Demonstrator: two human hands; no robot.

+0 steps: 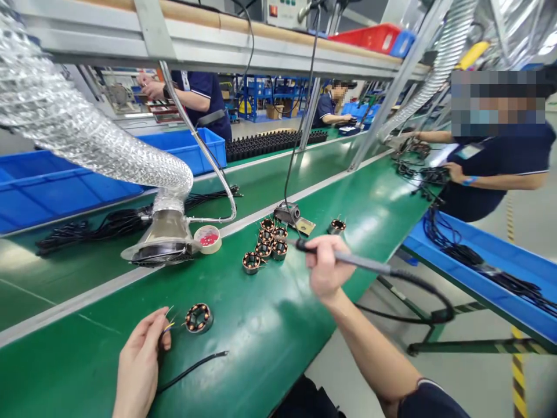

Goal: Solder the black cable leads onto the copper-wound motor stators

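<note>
My left hand [141, 363] pinches thin yellow and blue wires at the end of a black cable [194, 367], close to a copper-wound stator [199, 318] lying on the green bench belt [265, 325]. My right hand [324, 268] grips a soldering iron [361, 262], its tip [299, 245] pointing left above the belt. Several more stators [265, 244] form a cluster beyond the tip, and another [337, 226] sits apart. A soldering iron stand [287, 213] and a tape roll [208, 239] stand farther back.
A silver ducted fume hood [163, 244] hangs low over the belt at left. Blue bins [183, 151] and bundled black cables lie beyond it. At right, a co-worker [491, 174] handles cables, and a blue tray [478, 258] holds more. A shelf [217, 43] spans overhead.
</note>
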